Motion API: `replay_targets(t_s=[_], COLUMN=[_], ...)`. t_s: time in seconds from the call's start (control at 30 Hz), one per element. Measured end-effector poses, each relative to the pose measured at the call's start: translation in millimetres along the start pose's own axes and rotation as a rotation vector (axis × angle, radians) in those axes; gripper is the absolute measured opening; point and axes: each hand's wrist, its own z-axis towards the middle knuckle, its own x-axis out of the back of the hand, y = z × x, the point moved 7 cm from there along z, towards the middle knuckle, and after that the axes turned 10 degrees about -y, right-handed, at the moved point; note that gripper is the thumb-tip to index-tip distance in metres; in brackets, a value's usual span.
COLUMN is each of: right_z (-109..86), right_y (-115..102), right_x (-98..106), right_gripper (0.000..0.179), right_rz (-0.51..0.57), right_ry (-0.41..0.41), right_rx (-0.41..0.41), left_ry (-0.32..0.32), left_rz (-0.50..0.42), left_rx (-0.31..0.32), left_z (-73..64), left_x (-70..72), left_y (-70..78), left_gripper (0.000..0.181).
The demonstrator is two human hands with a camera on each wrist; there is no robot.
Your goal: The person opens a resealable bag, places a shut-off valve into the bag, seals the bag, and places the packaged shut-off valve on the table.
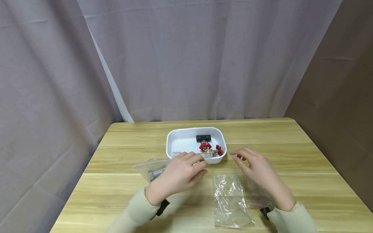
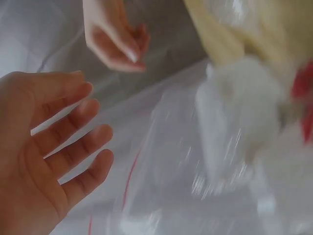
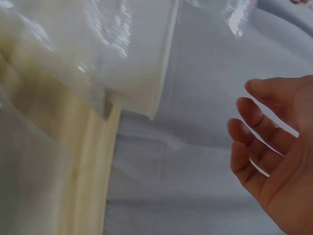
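In the head view my left hand (image 1: 180, 170) hovers before the white tray (image 1: 181, 142), fingers loosely bent and holding nothing. Beside and partly behind it is a clear zip bag (image 1: 142, 166) with a grey metal fitting (image 1: 156, 173) inside. Another piece of clear plastic (image 1: 208, 155) overlaps the tray's front rim. My right hand (image 1: 257, 165) is to the right of the tray, its fingers relaxed around nothing. Inside the tray lie a black valve body (image 1: 203, 138) with a red handwheel (image 1: 205, 147) and a brass valve with a red handle (image 1: 219, 150).
A flat clear zip bag (image 1: 230, 200) lies on the wooden table (image 1: 116, 184) between the forearms. A second clear bag (image 1: 257, 195) is partly covered by the right forearm. Grey curtain (image 1: 186, 64) hangs behind the table, with a brown panel (image 1: 338, 97) at right.
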Motion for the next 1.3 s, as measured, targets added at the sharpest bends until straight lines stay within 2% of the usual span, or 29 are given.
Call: replay_targets(t_s=[0.17,0.33,0.47,0.6,0.73,0.83,0.93,1.1,1.2,1.3], right_z=[-9.6,-28.6,-48.5,-67.2,-83.9,-94.7,-102.2,-105.8,-106.3,-106.3], right_y=[-2,-9,-15,-16,-14,-11,-10,-14,-16,-16], right_x=[-20,-33,-42,-50,-58,-66,-72,-78,-82,-85], right_gripper=[0.015,0.011,0.011,0.009,0.013,0.026,0.039,0.047,0.045,0.044], right_rz=[-0.016,-0.07,-0.084,-0.048,0.036,0.069,0.057,0.052,0.075,0.105], right_ry=[-0.107,-0.208,-0.291,-0.362,-0.45,-0.555,-0.638,-0.663,-0.685,-0.711], right_rx=[-0.016,-0.026,-0.014,0.008,0.019,-0.007,-0.026,0.019,0.025,0.01], left_ry=[-0.077,-0.178,-0.275,-0.374,-0.423,-0.446,-0.45,-0.456,-0.485,-0.496], left_rz=[0.072,0.145,0.131,0.087,0.057,0.042,0.035,-0.001,-0.022,-0.005], left_rx=[-0.107,-0.213,-0.27,-0.283,-0.284,-0.287,-0.29,-0.303,-0.31,-0.316], left_z=[3.4,-3.3,-11.2,-18.0,-24.1,-27.7,-30.0,-32.6,-32.7,-32.1], left_x=[-31.7,-62.3,-81.2,-94.7,-103.3,-107.6,-109.3,-110.8,-111.7,-112.1], left_y=[30.1,58.8,73.6,80.1,82.9,84.5,85.8,86.9,87.9,90.3], left_gripper=[0.012,0.011,0.012,0.017,0.018,0.016,0.015,0.017,0.021,0.025])
